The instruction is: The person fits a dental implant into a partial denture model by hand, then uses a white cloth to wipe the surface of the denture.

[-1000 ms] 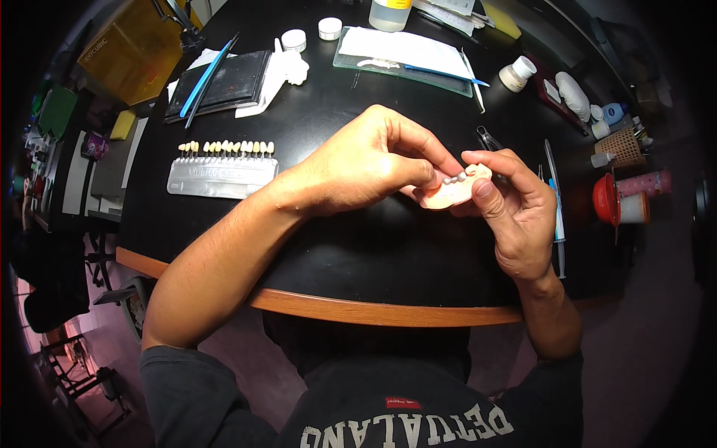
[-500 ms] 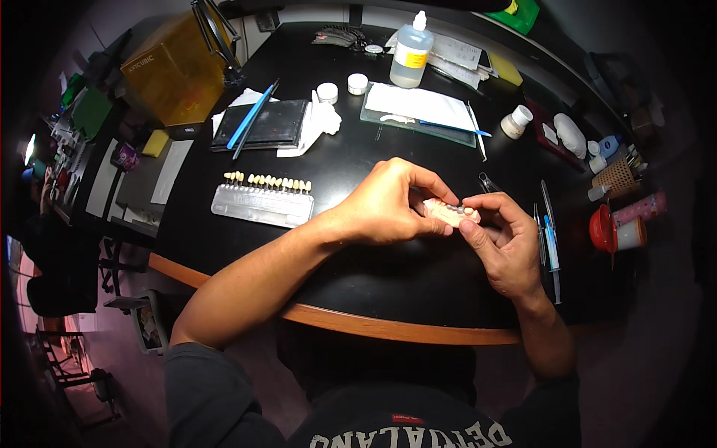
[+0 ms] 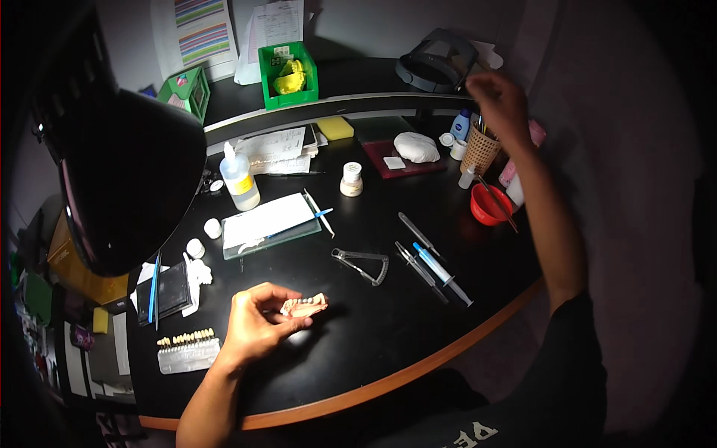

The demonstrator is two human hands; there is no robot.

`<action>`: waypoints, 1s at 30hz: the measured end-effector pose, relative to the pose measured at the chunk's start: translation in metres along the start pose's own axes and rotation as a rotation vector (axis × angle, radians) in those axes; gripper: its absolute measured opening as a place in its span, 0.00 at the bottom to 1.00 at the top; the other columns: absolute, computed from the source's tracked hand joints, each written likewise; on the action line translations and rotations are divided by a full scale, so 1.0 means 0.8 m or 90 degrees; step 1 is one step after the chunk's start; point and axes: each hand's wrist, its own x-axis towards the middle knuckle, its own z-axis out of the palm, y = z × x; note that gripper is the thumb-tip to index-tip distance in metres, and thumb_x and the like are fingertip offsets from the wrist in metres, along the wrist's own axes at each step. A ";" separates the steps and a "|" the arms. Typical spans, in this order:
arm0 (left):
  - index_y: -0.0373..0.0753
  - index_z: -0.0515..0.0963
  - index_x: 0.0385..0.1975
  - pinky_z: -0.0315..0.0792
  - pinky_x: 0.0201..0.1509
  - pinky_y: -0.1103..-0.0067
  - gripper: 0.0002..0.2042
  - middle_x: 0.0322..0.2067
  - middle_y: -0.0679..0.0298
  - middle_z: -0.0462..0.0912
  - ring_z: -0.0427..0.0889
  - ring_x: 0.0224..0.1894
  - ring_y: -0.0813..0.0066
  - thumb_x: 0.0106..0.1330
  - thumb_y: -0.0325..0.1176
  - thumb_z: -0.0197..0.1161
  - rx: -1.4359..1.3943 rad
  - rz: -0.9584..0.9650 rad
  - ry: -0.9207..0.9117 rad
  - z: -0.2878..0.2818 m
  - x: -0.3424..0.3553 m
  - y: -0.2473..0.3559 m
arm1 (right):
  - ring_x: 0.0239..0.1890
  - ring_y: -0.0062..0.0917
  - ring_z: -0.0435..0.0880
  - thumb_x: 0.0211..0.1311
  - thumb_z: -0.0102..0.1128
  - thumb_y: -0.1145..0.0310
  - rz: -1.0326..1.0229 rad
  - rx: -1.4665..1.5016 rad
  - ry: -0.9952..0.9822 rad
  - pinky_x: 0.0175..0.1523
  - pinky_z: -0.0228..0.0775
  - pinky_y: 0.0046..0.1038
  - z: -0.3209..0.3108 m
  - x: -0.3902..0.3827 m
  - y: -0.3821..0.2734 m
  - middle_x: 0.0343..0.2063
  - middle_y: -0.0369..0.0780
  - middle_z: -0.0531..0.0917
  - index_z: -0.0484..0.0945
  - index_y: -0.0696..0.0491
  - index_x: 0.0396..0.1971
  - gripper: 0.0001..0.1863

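Observation:
My left hand is closed around the edge of a pinkish dental model, held above the table with its row of teeth upward. The thumb lies along the near side and the fingers behind. My right hand, raised at the far right, has loosely bent fingers with nothing visible in them. It is close to a dark headband magnifier on the shelf and above a wicker cup of brushes. A metal caliper lies right of the model, and a tooth shade guide left of my left wrist.
A black lamp head looms at the left. On the table are a glass slab, a squeeze bottle, a small jar, a syringe and a red bowl. A green bin stands on the shelf.
My right hand has let go of the dental model and risen to the far right. My left hand keeps hold of the model. The view has swung right and upward, bringing the shelf in.

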 end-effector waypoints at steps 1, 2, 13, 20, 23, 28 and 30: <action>0.28 0.83 0.40 0.83 0.41 0.83 0.17 0.36 0.57 0.88 0.88 0.36 0.77 0.51 0.19 0.80 -0.001 -0.012 0.010 0.000 0.002 -0.007 | 0.41 0.27 0.88 0.61 0.68 0.64 0.067 -0.072 0.014 0.48 0.78 0.30 -0.002 0.024 0.036 0.35 0.42 0.88 0.87 0.51 0.39 0.09; 0.29 0.83 0.40 0.83 0.41 0.83 0.17 0.36 0.57 0.88 0.88 0.37 0.77 0.51 0.20 0.80 0.036 -0.009 0.022 -0.005 -0.002 -0.005 | 0.40 0.28 0.88 0.61 0.65 0.64 0.108 -0.127 0.008 0.49 0.78 0.29 0.002 0.050 0.086 0.34 0.42 0.89 0.88 0.50 0.40 0.10; 0.29 0.75 0.50 0.83 0.45 0.84 0.25 0.40 0.57 0.86 0.87 0.43 0.78 0.54 0.20 0.79 -0.101 -0.038 0.031 -0.034 -0.004 0.003 | 0.49 0.37 0.85 0.69 0.51 0.55 0.196 -0.430 -0.165 0.53 0.74 0.41 0.020 0.242 0.467 0.47 0.49 0.86 0.84 0.58 0.45 0.22; 0.30 0.76 0.47 0.80 0.42 0.87 0.23 0.37 0.60 0.86 0.84 0.39 0.84 0.53 0.22 0.80 -0.181 -0.092 0.053 -0.032 0.007 0.000 | 0.49 0.34 0.83 0.70 0.51 0.57 0.202 -0.439 -0.180 0.54 0.73 0.38 0.055 0.277 0.509 0.46 0.46 0.86 0.84 0.58 0.46 0.21; 0.32 0.75 0.47 0.83 0.45 0.84 0.22 0.40 0.59 0.86 0.86 0.43 0.80 0.54 0.20 0.79 -0.178 -0.103 0.040 -0.032 0.003 -0.008 | 0.49 0.32 0.83 0.71 0.52 0.57 0.198 -0.438 -0.183 0.54 0.73 0.37 0.066 0.289 0.511 0.45 0.46 0.86 0.84 0.58 0.47 0.20; 0.32 0.76 0.46 0.82 0.44 0.85 0.20 0.38 0.60 0.86 0.86 0.41 0.81 0.56 0.21 0.78 -0.160 -0.082 0.042 -0.036 0.005 -0.011 | 0.49 0.30 0.82 0.72 0.52 0.59 0.191 -0.433 -0.179 0.54 0.73 0.35 0.071 0.301 0.520 0.45 0.44 0.86 0.84 0.57 0.48 0.19; 0.32 0.76 0.46 0.82 0.44 0.85 0.20 0.38 0.60 0.86 0.86 0.41 0.81 0.57 0.22 0.78 -0.166 -0.093 0.045 -0.039 0.001 -0.011 | 0.49 0.29 0.81 0.72 0.52 0.59 0.188 -0.428 -0.182 0.54 0.73 0.34 0.077 0.303 0.519 0.44 0.44 0.86 0.83 0.57 0.48 0.19</action>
